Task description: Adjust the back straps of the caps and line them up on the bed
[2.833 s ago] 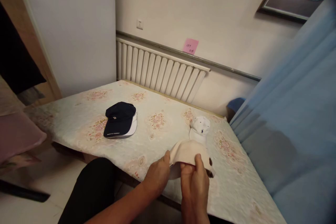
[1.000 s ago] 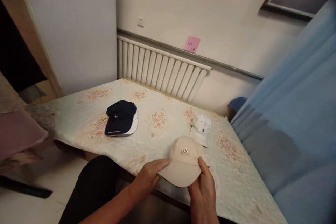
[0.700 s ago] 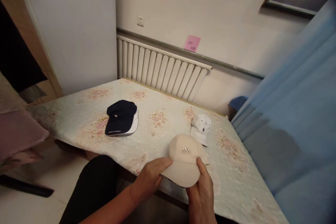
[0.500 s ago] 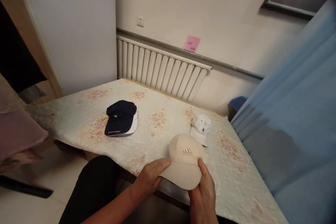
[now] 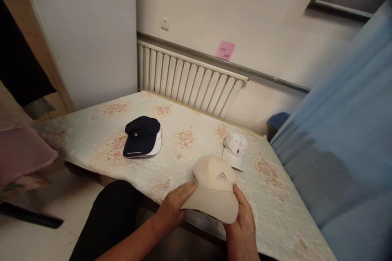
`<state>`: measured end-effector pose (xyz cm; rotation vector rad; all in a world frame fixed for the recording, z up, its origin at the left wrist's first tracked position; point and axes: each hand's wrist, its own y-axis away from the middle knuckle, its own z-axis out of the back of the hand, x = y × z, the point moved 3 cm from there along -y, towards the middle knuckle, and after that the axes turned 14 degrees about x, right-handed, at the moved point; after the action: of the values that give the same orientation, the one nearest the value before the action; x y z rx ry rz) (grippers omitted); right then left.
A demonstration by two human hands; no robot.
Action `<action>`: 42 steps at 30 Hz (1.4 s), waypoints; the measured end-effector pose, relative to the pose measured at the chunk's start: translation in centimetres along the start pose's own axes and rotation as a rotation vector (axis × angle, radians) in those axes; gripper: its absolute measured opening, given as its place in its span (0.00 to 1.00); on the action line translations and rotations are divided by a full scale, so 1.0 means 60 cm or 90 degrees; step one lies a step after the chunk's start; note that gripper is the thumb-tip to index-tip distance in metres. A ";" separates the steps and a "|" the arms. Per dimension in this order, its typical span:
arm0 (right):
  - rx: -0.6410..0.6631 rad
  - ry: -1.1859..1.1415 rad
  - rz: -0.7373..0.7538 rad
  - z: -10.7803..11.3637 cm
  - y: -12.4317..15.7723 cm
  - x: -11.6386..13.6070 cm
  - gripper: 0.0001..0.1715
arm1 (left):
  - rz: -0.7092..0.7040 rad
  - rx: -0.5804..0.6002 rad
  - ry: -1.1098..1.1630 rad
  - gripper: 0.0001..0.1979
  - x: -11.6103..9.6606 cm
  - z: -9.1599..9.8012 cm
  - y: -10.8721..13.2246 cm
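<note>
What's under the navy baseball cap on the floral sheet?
A curved white brim shows at picture right beneath the navy fabric baseball cap, likely a second cap's. The rest is covered, so how many layers can't be told.

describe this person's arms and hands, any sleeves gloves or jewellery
The left hand and right hand are ungloved, with no ring, watch or bracelet showing, though some fingers are hidden. The left forearm is bare, with no sleeve in view. Little shows past the right wrist, also bare. The only clothing seen on the person is a black trouser leg.
</note>
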<state>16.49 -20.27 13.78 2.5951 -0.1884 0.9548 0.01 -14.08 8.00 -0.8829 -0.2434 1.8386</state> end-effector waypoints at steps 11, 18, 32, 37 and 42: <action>-0.005 -0.118 0.115 -0.022 0.009 -0.024 0.31 | 0.027 -0.052 -0.123 0.25 -0.020 0.010 -0.014; 0.020 -0.136 0.202 -0.043 0.021 -0.028 0.34 | 0.029 -0.062 -0.225 0.23 -0.025 0.011 -0.025; 0.034 0.005 0.272 -0.067 0.021 -0.071 0.35 | 0.025 -0.085 -0.358 0.17 -0.041 0.002 -0.050; 0.033 -0.006 0.243 -0.060 0.014 -0.079 0.38 | 0.017 -0.082 -0.350 0.17 -0.039 0.003 -0.054; 0.061 -0.032 0.216 -0.053 0.015 -0.070 0.37 | 0.007 -0.081 -0.326 0.19 -0.028 0.012 -0.048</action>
<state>11.14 -19.90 13.59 2.7299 -0.6270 1.0305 1.92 -14.10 10.80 -0.4811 -0.6816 2.0537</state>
